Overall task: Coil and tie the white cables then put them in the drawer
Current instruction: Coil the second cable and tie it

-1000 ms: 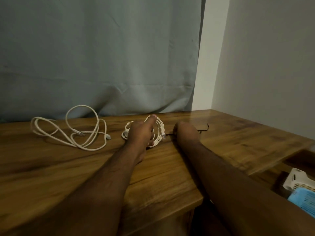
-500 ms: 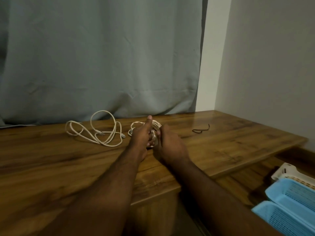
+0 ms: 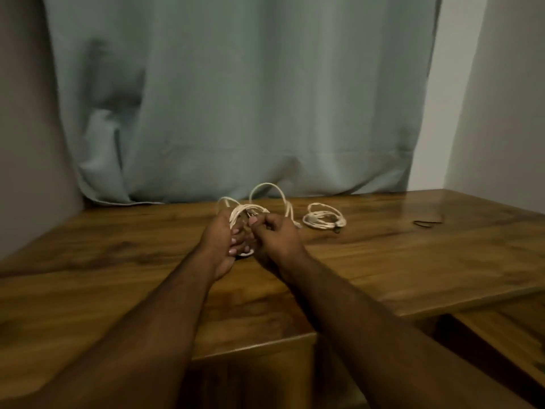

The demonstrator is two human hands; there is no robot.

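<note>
A grey-green curtain [image 3: 236, 98] hangs behind the wooden table [image 3: 383, 261], beside a pale wall [image 3: 501, 113].

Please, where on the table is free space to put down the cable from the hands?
The wooden table is bare between the coiled cable and the black tie, also left of the left hand and along the near edge. It is crowded behind both hands, where the held cable loops.

text: none legible
cables [image 3: 324, 219]: no markings readable
table [image 3: 383, 255]: bare wood, no labels
curtain [image 3: 236, 98]: plain
</note>
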